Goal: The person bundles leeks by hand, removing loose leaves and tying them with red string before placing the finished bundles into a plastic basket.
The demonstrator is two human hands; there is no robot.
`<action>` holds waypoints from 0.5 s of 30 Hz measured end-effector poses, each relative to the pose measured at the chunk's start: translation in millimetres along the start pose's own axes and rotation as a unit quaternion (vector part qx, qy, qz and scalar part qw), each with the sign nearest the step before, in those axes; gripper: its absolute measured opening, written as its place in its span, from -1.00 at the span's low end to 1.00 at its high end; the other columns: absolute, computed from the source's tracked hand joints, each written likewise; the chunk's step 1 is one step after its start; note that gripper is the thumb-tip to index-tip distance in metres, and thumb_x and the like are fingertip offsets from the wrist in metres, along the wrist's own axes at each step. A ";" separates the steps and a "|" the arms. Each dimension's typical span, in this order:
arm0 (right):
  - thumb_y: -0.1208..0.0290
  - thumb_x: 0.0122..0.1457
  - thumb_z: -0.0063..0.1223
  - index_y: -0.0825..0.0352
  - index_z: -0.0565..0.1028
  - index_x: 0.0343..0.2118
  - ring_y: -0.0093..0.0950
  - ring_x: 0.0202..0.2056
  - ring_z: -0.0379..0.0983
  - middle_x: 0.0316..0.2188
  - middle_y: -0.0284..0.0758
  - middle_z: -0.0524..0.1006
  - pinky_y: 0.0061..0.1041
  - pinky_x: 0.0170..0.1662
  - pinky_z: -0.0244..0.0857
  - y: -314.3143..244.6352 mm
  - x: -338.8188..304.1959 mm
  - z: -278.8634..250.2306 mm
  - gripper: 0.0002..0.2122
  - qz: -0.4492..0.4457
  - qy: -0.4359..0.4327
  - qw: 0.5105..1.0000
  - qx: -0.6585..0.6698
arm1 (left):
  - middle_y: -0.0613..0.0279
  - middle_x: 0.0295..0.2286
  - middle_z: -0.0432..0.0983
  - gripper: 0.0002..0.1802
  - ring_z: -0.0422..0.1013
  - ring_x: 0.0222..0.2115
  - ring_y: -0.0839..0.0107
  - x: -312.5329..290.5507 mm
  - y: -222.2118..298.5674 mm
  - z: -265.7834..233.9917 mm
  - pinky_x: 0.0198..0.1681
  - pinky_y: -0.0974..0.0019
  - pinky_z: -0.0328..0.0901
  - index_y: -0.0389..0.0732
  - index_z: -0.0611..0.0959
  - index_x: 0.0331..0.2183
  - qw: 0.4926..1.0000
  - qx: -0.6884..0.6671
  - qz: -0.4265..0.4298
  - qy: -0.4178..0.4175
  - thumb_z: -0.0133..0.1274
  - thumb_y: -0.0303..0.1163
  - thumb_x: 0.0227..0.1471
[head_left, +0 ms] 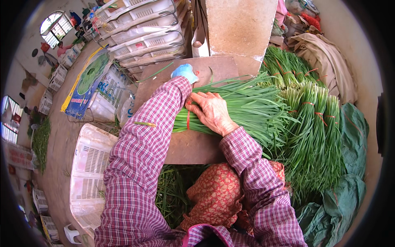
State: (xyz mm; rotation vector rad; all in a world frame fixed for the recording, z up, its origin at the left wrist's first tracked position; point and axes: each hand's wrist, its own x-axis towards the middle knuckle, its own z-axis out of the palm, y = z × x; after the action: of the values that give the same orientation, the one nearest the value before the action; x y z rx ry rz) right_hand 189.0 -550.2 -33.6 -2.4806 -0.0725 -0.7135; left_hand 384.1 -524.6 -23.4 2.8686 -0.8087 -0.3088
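Under the right hand (212, 110) lies a bunch of garlic chives (251, 113), resting on the brown tabletop (193, 150), its leaves fanning out to the right of the fingers. This hand is palm down, its fingers laid over the stalks; whether it grips or only presses them, I cannot tell. Just left of its thumb, a red band (188, 119) circles the bunch. Beyond it and to the left is the left hand (184, 73), covered in light blue; I cannot tell if it is clenched or released. Well to the right of the right hand, tied bundles of chives (314, 127) lie beside a green tarp (343, 201). Beyond the left hand, to its left, stand stacked white plastic crates (144, 45).
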 end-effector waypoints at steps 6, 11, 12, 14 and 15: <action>0.24 0.08 0.03 0.15 0.47 -0.35 -0.27 -0.31 0.40 -0.44 -0.37 0.48 -0.28 -0.17 0.18 -1.6 0.0 4.0 -0.86 -0.009 0.001 1.000 0.027 | 0.09 -0.30 0.56 -0.52 0.49 -0.34 0.34 10.2 -44.4 -0.5 -0.23 0.30 0.36 -0.26 0.61 -0.21 0.970 -0.239 0.031 -0.029 0.27 -0.30 -0.26; 0.24 0.06 0.06 0.17 0.49 -0.40 -0.29 -0.26 0.36 -0.42 -0.37 0.46 -0.28 -0.16 0.17 -5.6 -4.7 -1.2 -0.86 -0.010 0.051 0.998 0.043 | 0.26 -0.50 0.54 -0.74 0.39 -0.55 0.55 -49.6 -63.9 -9.3 -0.45 0.47 0.26 -0.28 0.64 -0.35 0.840 -0.529 0.103 -0.070 0.24 -0.40 -0.18; 0.25 0.05 0.08 0.17 0.50 -0.41 -0.30 -0.26 0.34 -0.44 -0.37 0.43 -0.29 -0.14 0.16 -7.7 -5.8 -2.2 -0.87 -0.013 0.071 0.995 0.061 | 0.28 -0.50 0.53 -0.79 0.40 -0.49 0.56 -61.7 -65.3 -6.5 -0.42 0.47 0.27 -0.28 0.62 -0.38 0.875 -0.467 0.125 -0.035 0.22 -0.42 -0.13; 0.27 0.04 0.09 0.18 0.50 -0.43 -0.31 -0.28 0.33 -0.47 -0.36 0.40 -0.30 -0.13 0.14 -10.6 -8.9 -4.3 -0.88 -0.026 0.085 0.994 0.059 | 0.32 -0.49 0.51 -0.81 0.39 -0.42 0.59 -93.2 -58.6 -12.2 -0.38 0.46 0.29 -0.31 0.58 -0.41 0.921 -0.363 0.145 0.006 0.20 -0.41 -0.08; 0.27 0.04 0.09 0.18 0.50 -0.43 -0.31 -0.29 0.33 -0.48 -0.36 0.39 -0.31 -0.13 0.13 -11.9 -11.4 -5.4 -0.88 -0.031 0.091 0.994 0.059 | 0.30 -0.55 0.47 -0.86 0.33 -0.51 0.62 -99.7 -57.7 -5.6 -0.43 0.47 0.24 -0.31 0.58 -0.43 0.882 -0.426 0.198 0.031 0.18 -0.48 -0.10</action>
State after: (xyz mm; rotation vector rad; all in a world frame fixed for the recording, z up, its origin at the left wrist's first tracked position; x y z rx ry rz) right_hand 174.3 -541.9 -29.6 -2.3000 -0.1212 -0.9321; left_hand 331.0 -422.7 -13.4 1.8413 -0.9188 -0.3896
